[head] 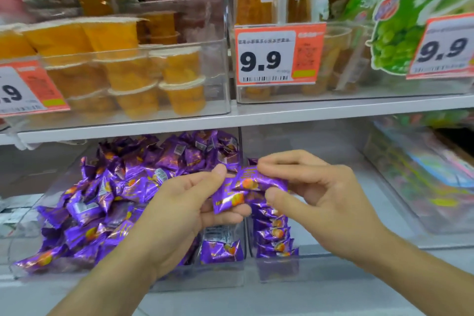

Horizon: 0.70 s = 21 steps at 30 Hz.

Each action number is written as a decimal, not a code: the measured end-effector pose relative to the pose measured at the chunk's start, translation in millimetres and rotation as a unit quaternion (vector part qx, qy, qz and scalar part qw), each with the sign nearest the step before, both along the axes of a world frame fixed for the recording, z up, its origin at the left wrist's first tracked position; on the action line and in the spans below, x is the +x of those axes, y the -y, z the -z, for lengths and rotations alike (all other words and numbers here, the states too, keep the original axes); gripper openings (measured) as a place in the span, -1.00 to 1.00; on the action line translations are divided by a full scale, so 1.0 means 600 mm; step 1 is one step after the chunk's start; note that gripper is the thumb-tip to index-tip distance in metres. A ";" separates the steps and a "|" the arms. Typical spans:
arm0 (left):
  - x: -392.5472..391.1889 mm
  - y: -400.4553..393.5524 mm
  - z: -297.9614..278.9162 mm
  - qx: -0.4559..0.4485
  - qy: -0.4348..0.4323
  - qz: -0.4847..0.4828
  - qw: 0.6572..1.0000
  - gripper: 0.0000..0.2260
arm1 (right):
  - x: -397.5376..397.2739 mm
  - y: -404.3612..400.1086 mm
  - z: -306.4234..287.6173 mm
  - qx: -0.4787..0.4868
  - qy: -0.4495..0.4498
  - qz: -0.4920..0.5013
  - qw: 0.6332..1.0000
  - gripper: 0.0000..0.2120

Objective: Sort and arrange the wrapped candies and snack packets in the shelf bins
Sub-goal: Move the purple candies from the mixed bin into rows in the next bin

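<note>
At the 6 o'clock part of the view, our left hand (189,202) grasps a purple candy (228,200) and our right hand (307,187) pinches another candy (259,179), above the divider between the heaped bin (30,272) and the neat row (275,233). A loose pinch may drop one onto the row and disturb it.

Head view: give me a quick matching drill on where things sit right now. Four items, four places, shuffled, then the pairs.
Items:
1. loose purple candies
2. neat candy row
3. orange jelly cups
4. green grape bag

Places:
A. upper shelf, far right
B. lower bin, right of the divider
C. upper shelf, left bin
D. lower bin, left of the divider

Pairs: 1-D, 2-B, 3-C, 4-A
</note>
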State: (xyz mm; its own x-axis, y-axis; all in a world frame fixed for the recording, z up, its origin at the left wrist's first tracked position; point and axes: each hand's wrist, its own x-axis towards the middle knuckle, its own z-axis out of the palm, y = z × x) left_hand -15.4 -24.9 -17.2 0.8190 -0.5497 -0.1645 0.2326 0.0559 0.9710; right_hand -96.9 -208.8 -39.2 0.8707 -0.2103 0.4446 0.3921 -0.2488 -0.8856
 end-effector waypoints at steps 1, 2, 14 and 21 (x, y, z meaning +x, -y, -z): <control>-0.001 0.000 -0.002 -0.007 -0.011 0.006 1.000 -0.61 | 0.001 0.002 0.005 -0.025 0.010 0.001 1.000 -0.70; -0.002 0.000 -0.003 -0.013 -0.017 0.011 1.000 -0.60 | 0.001 0.003 0.007 -0.044 0.019 -0.002 0.999 -0.67; -0.009 -0.016 0.003 -0.006 0.063 -0.024 0.998 -0.70 | 0.004 0.006 -0.006 0.093 -0.113 0.025 0.989 -0.61; -0.004 -0.020 0.001 0.001 0.028 -0.030 0.999 -0.69 | 0.002 0.020 -0.027 0.206 -0.103 0.000 0.973 -0.67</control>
